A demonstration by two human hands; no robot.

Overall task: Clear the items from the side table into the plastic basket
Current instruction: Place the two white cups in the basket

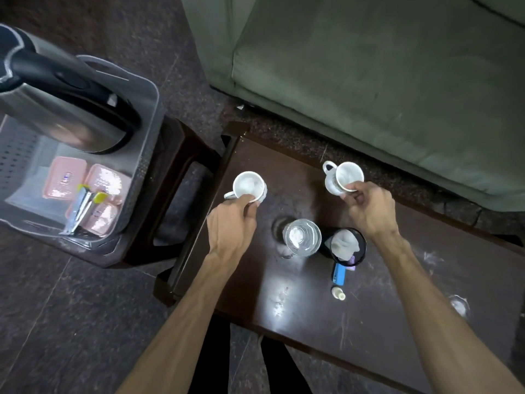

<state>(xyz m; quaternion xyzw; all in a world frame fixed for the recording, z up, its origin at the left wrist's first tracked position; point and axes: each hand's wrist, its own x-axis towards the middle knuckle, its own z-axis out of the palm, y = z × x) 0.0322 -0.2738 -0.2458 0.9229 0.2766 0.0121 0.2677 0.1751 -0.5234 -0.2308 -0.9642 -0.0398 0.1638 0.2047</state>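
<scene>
Pinching a cup's rim in each hand: left hand (231,226) on the left cup (249,185), right hand (369,209) on the right cup (345,176), over the table (312,308). Rim grips could slip swinging toward the basket (147,155), or clip the glass (302,237).

Nothing readable here tbh. The pink packets (85,191) in the basket (147,155) at 9 o'clock have print on them, but it's too blurry to make out.
</scene>
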